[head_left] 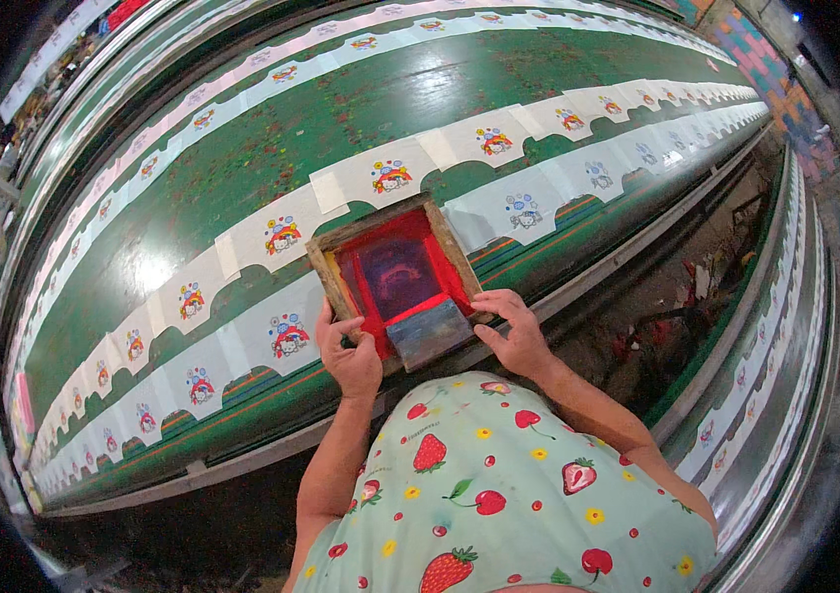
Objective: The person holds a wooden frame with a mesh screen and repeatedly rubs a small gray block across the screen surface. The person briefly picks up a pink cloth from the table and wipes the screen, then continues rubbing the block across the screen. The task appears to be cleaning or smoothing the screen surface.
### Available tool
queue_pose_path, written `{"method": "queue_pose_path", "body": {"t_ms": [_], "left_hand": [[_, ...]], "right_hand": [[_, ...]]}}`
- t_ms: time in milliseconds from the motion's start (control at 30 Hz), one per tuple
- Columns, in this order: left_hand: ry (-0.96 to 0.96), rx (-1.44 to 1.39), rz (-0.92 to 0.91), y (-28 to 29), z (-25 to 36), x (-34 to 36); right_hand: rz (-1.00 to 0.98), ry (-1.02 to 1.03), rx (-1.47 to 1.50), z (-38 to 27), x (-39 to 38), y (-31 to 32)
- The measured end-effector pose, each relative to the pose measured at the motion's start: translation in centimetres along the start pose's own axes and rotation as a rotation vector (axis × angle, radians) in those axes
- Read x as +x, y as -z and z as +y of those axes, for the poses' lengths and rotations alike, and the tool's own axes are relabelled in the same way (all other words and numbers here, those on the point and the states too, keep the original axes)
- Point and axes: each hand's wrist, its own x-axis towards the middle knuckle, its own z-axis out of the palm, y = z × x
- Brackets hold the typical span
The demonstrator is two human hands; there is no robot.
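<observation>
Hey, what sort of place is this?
Probably a screen-printing workshop. Your left hand and right hand hold a square wooden-framed screen, red and purple inside; a long, glossy green table carries rows of pale, cut cloth-like pieces with repeated multicoloured cartoon prints.

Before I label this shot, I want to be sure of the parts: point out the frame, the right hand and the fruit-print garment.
Frame point(371, 223): head view, on its far wooden bar.
Right hand point(520, 338): head view, middle of the hand.
Fruit-print garment point(509, 465): head view, on its front.
</observation>
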Motion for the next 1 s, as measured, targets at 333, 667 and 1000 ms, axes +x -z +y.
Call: {"method": "queue_pose_path", "body": {"t_ms": [333,667,1000], "left_hand": [[0.142,-0.069,-0.012,-3.2,-0.2,-0.4],[0.261,-0.308,-0.017,-2.9,-2.1,-0.2],[0.273,-0.319,-0.033,-2.6,-3.0,-0.6]], "right_hand": [[-0.078,0.116,0.075,3.8,1.1,4.1],[-0.176,0.159,0.140,4.6,1.7,5.4],[-0.176,0.260,0.031,2.7,2.3,6.2]]}}
